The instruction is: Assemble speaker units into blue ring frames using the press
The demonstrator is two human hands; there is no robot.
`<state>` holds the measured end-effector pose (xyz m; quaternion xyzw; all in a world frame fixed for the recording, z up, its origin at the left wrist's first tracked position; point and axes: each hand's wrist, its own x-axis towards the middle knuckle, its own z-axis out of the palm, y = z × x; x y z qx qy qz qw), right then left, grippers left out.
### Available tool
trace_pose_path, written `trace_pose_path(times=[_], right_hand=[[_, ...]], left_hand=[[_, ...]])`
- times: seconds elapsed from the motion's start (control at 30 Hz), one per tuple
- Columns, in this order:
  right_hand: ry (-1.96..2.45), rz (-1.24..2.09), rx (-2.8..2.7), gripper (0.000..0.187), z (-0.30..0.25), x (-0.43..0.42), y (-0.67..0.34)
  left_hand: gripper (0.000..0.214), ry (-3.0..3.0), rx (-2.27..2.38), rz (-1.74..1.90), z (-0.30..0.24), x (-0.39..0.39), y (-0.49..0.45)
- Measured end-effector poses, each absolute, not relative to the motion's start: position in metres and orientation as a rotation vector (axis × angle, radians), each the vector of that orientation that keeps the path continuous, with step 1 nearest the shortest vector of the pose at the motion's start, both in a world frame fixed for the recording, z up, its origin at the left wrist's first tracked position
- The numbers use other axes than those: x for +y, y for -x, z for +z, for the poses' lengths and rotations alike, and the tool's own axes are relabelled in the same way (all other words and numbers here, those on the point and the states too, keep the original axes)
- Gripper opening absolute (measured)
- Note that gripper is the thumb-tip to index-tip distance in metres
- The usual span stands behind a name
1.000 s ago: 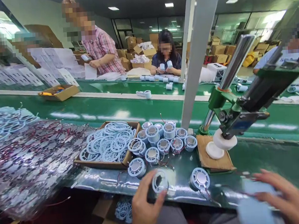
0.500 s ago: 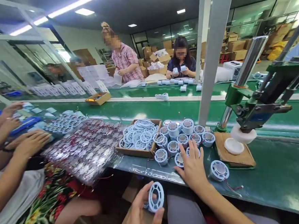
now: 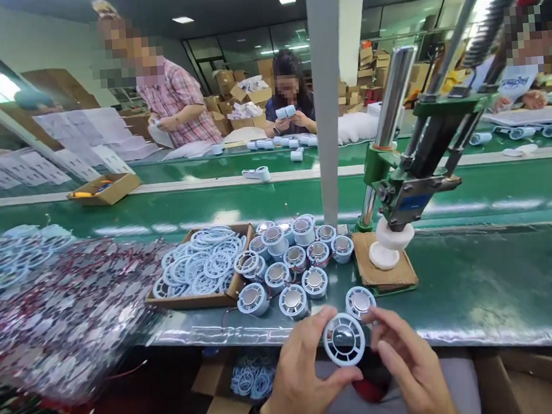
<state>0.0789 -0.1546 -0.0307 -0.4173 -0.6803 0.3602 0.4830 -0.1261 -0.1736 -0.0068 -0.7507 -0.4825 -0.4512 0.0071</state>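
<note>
My left hand point(image 3: 299, 369) pinches a light-blue spoked plastic ring point(image 3: 346, 359) by its edge, above my lap at the table's front edge. The ring's middle is open and faces me. Just to its right is my right hand point(image 3: 412, 368), fingers apart and slightly curled, with nothing visible in them. Behind the ring, close to my right fingertips, a round light-blue unit with a silver disc point(image 3: 361, 302) stands on the table; whether the fingertips touch it I cannot tell. Several similar units point(image 3: 293, 301) are grouped to the left, some with thin red wires.
A cardboard box point(image 3: 188, 301) full of blue rings stands left of the units. Farther left lies a spread of silver discs with red wires point(image 3: 75, 303). A green press point(image 3: 407, 191) with a white pad stands at right, over a white round seat point(image 3: 384, 256). Co-workers sit and stand opposite.
My view has turned to the right. My right hand has left the group of units and come beside the ring. My left hand has brought the ring up to the table edge.
</note>
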Motion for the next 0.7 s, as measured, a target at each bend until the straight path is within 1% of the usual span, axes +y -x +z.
trace_pose_path(times=[0.07, 0.1, 0.17, 0.23, 0.33, 0.5, 0.57, 0.7], right_hand=[[0.956, 1.385, -1.435, 0.037, -0.027, -0.161, -0.076], [0.927, 1.568, -1.31, 0.04, -0.026, -0.163, -0.074], [0.89, 1.76, -1.098, 0.047, -0.025, -0.163, -0.07], [0.882, 1.796, -0.969, 0.051, -0.027, -0.162, -0.067], [0.9, 1.787, -0.87, 0.053, -0.029, -0.161, -0.066], [0.919, 1.799, -0.811, 0.056, -0.032, -0.162, -0.068], [0.92, 1.811, -0.796, 0.057, -0.033, -0.163, -0.069], [0.9, 1.838, -0.741, 0.059, -0.035, -0.165, -0.068]], left_hand=[[0.082, 2.402, -1.473, -1.448, -0.006, -0.172, 0.122], [0.083, 2.433, -1.472, -1.482, -0.007, -0.172, 0.121], [0.086, 2.497, -1.52, -1.553, -0.011, -0.173, 0.119], [0.089, 2.552, -1.631, -1.588, -0.017, -0.175, 0.118], [0.088, 2.539, -1.841, -1.678, -0.028, -0.181, 0.113], [0.092, 2.327, -2.264, -1.826, -0.048, -0.193, 0.097], [0.088, 2.232, -2.339, -1.869, -0.052, -0.195, 0.091], [0.075, 2.117, -2.327, -1.986, -0.052, -0.195, 0.083]])
